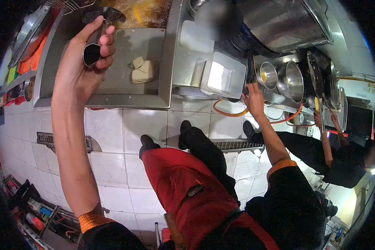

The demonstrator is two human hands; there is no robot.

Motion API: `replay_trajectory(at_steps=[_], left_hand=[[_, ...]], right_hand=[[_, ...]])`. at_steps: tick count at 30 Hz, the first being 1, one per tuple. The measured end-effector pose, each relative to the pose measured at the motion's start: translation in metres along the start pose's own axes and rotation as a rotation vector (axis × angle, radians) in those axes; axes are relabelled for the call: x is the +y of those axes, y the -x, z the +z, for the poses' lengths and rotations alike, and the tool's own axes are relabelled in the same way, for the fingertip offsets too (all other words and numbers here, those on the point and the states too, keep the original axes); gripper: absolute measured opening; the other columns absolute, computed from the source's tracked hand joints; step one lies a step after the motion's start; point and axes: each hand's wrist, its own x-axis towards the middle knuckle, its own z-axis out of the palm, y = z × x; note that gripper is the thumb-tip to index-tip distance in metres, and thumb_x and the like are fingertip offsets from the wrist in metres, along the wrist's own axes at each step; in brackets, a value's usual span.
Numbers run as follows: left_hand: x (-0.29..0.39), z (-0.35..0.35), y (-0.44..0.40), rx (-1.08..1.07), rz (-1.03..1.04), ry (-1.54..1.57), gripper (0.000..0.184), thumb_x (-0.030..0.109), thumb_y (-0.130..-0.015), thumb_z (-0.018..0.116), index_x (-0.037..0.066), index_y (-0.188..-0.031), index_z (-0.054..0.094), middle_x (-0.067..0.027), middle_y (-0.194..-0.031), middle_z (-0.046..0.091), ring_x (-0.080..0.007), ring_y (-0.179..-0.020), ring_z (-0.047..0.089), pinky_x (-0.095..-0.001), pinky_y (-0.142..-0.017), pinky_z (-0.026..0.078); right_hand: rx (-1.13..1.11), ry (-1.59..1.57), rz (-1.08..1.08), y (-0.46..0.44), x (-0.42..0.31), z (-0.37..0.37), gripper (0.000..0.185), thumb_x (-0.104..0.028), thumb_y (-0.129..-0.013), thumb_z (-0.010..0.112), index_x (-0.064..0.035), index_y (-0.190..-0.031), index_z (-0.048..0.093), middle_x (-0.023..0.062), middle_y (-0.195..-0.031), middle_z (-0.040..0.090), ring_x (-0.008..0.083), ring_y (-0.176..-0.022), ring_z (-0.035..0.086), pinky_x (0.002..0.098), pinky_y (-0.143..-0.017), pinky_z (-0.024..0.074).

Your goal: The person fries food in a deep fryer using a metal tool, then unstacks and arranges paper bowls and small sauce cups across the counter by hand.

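My left hand is closed around the metal handle of a skimmer, whose dark flat head lies beside the yellowish bubbling oil at the top. Below the oil, a pale block with smaller pieces rests on the steel tray surface. My right hand has its fingers around the lower end of a dark handle that runs up to a black wok. Just left of that hand is a white plastic tub.
Steel bowls stand right of the wok handle. An orange hose hangs at the counter edge. At far right a co-worker in black reaches to the stove. A floor drain lies below.
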Motion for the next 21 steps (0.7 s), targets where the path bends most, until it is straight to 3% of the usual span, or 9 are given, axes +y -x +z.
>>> replay_trajectory(at_steps=[9,12,14,15,17,18,19,20,21], left_hand=[[-0.001,0.013,0.002,0.153,-0.018,-0.011,0.027,0.028,-0.092,0.054,0.001,-0.098,0.054,0.0056,-0.063,0.049,-0.0021,-0.047,0.042,-0.0168,-0.036,0.028],[-0.004,0.006,-0.001,0.094,0.006,-0.030,0.027,0.031,-0.091,0.056,0.005,-0.096,0.055,0.0054,-0.063,0.051,-0.0012,-0.048,0.045,-0.0161,-0.038,0.028],[-0.005,0.018,0.006,0.186,-0.003,-0.052,0.028,0.034,-0.090,0.058,0.007,-0.095,0.056,0.0052,-0.063,0.051,-0.0022,-0.048,0.046,-0.0165,-0.039,0.029],[-0.003,0.024,0.011,0.278,-0.009,-0.068,0.029,0.037,-0.089,0.059,0.009,-0.093,0.057,0.0051,-0.062,0.052,-0.0031,-0.048,0.046,-0.0169,-0.039,0.029],[-0.011,0.022,0.018,0.269,-0.100,-0.104,0.032,0.044,-0.086,0.061,0.013,-0.090,0.058,0.0045,-0.061,0.052,-0.0060,-0.048,0.047,-0.0188,-0.041,0.031],[-0.021,0.020,0.021,0.229,-0.054,-0.158,0.036,0.048,-0.086,0.060,0.012,-0.090,0.059,0.0035,-0.061,0.052,-0.0093,-0.048,0.049,-0.0213,-0.042,0.034],[-0.031,0.019,0.023,0.182,-0.043,-0.133,0.031,0.040,-0.089,0.057,0.009,-0.087,0.055,-0.0022,-0.064,0.054,-0.0134,-0.053,0.053,-0.0268,-0.045,0.038],[-0.039,0.023,0.026,0.182,-0.056,-0.295,0.028,0.035,-0.088,0.057,0.008,-0.088,0.055,-0.0038,-0.065,0.055,-0.0143,-0.051,0.054,-0.0289,-0.044,0.041],[-0.056,0.022,0.025,0.257,-0.098,-0.300,0.022,0.028,-0.088,0.057,0.006,-0.085,0.055,-0.0048,-0.064,0.056,-0.0153,-0.049,0.054,-0.0294,-0.041,0.042]], right_hand=[[0.000,-0.027,-0.005,-0.002,0.005,0.004,0.042,-0.008,-0.068,0.074,-0.0046,-0.101,0.049,0.0168,-0.096,0.049,0.0393,-0.089,0.053,0.0463,-0.071,0.0449],[0.019,-0.056,-0.018,0.000,0.004,-0.001,0.044,-0.007,-0.068,0.075,-0.0036,-0.103,0.049,0.0175,-0.095,0.049,0.0395,-0.087,0.053,0.0463,-0.070,0.0447],[0.095,-0.176,0.061,0.005,-0.011,-0.023,0.043,-0.008,-0.070,0.075,-0.0021,-0.104,0.050,0.0176,-0.096,0.049,0.0387,-0.084,0.054,0.0451,-0.072,0.0445],[0.230,-0.184,-0.066,0.008,-0.022,-0.042,0.035,-0.008,-0.073,0.073,-0.0003,-0.100,0.053,0.0156,-0.091,0.049,0.0338,-0.078,0.054,0.0384,-0.068,0.0458],[0.194,-0.585,0.265,0.012,-0.071,-0.072,0.014,-0.006,-0.082,0.067,-0.0009,-0.091,0.058,0.0028,-0.067,0.053,0.0092,-0.061,0.049,0.0241,-0.054,0.0407],[0.202,-0.834,0.193,0.002,-0.104,-0.083,0.010,-0.006,-0.086,0.062,-0.0008,-0.093,0.059,-0.0008,-0.065,0.055,0.0047,-0.060,0.048,0.0228,-0.054,0.0408],[0.032,-0.984,0.247,-0.012,-0.151,-0.112,0.012,-0.008,-0.089,0.058,-0.0002,-0.098,0.060,0.0000,-0.072,0.058,0.0060,-0.064,0.050,0.0232,-0.057,0.0419],[-0.087,-1.031,0.085,-0.031,-0.191,-0.137,0.022,-0.017,-0.093,0.055,-0.0007,-0.106,0.060,0.0016,-0.077,0.060,0.0077,-0.069,0.052,0.0242,-0.061,0.0433],[-0.184,-1.206,0.182,-0.050,-0.229,-0.149,0.031,-0.026,-0.094,0.054,-0.0003,-0.109,0.059,0.0029,-0.083,0.062,0.0097,-0.074,0.054,0.0254,-0.065,0.0444]])
